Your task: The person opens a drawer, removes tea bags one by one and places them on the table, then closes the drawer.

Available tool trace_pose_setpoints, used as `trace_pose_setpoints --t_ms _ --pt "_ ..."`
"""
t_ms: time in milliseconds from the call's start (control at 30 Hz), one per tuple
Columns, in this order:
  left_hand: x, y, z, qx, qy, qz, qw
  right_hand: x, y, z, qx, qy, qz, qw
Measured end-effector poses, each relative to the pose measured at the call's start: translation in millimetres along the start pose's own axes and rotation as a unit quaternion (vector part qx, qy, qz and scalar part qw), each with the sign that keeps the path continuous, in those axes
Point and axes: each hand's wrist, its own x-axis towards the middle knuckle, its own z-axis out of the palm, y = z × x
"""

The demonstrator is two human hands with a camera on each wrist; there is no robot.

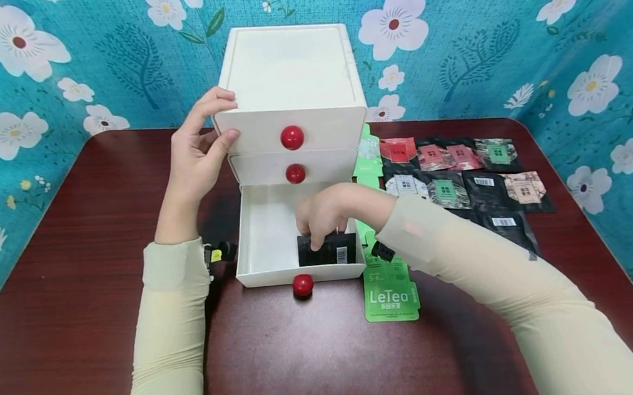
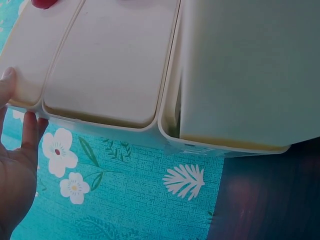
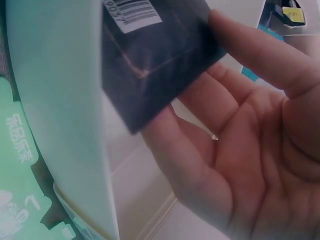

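Note:
A white drawer cabinet [image 1: 288,68] with red round knobs stands on the table, its bottom drawer [image 1: 265,227] pulled out. My left hand [image 1: 196,145] grips the cabinet's upper left corner, thumb on the top drawer's front and fingers along the side and top edge. In the left wrist view, the thumb lies on the front panel [image 2: 100,60] and the other fingers reach behind the side. My right hand [image 1: 323,212] is down in the bottom drawer and pinches a black sachet [image 3: 155,65] with a barcode label between thumb and fingers. The sachet stands near the drawer's front right.
Right of the cabinet lies a green LeTea carton [image 1: 391,297], flattened and partly behind the drawer. Several black, red and patterned sachets [image 1: 446,189] lie in rows farther right. A blue flowered cloth [image 1: 129,57] hangs behind and beside the dark red table [image 1: 76,294].

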Motion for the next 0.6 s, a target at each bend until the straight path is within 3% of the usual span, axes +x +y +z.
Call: trace_pose_setpoints --t_ms 300,467,600 --pt "0.1 0.8 0.2 -0.001 0.003 0.005 1.0 -9.1 3.0 10.6 -0.036 0.027 -0.058 0.9973" --pt "0.2 1.7 1.5 -0.004 0.004 0.006 1.0 -16.3 6.9 13.6 -0.048 0.068 -0.098 0.9917" --pt "0.0 3.2 3.3 -0.008 0.006 0.004 0.9999 -26.6 11.2 17.0 -0.022 0.114 -0.123 0.9856"
